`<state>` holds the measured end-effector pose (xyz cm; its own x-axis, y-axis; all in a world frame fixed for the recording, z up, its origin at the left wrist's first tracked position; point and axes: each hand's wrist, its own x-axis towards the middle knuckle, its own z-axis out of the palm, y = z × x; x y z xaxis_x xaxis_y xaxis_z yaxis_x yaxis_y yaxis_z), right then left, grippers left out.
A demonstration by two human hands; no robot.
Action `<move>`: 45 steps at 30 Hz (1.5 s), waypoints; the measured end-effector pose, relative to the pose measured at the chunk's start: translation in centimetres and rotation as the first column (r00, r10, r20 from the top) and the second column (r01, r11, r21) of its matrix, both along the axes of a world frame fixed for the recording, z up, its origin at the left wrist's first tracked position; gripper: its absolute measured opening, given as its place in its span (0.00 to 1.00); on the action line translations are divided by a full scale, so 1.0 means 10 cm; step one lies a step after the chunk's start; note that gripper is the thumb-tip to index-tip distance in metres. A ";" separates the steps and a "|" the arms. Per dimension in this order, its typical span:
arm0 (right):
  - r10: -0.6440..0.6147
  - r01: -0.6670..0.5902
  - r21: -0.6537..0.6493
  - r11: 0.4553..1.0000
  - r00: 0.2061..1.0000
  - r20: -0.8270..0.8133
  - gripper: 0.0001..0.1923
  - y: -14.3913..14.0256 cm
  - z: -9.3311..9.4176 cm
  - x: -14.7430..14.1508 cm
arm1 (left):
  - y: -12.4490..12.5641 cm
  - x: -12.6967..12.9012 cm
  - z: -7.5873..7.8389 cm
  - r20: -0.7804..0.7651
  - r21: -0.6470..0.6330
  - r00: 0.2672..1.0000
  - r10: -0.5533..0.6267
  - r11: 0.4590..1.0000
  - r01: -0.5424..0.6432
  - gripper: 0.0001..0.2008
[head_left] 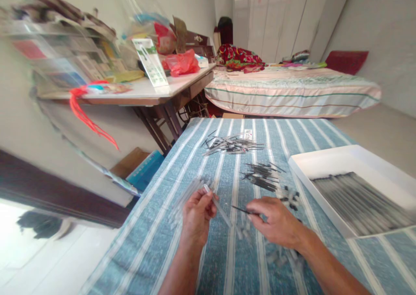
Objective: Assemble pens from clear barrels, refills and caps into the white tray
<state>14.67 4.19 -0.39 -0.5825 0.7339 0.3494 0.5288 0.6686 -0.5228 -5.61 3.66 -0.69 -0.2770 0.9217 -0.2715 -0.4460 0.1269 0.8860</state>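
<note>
With our left hand [199, 205] we gripped one tube [219, 207], and with our right hand [271, 219] one black rod [241, 209]; their ends were near to each other, over the counter [146, 247]. On the right, a box [339, 161] held grey sticks [360, 204].

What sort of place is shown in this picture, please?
Most likely a bedroom: at the back are a bed, red flowered cloth heaped on it, and what looks like a tall pale wardrobe.

Smooth plastic tube [222, 211], matt woven tablecloth [147, 243], glossy wardrobe doors [276, 22]
</note>
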 end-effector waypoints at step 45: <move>0.011 0.013 -0.149 0.989 0.988 0.157 0.14 -0.01 0.34 0.19 | -0.01 0.04 0.03 0.166 -0.037 0.985 0.052 0.998 -0.047 0.07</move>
<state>16.58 4.14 3.06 -0.6204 0.7717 0.1400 0.6130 0.5885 -0.5272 -5.20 3.56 -0.36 -0.2705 0.8979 -0.3473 -0.5933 0.1286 0.7947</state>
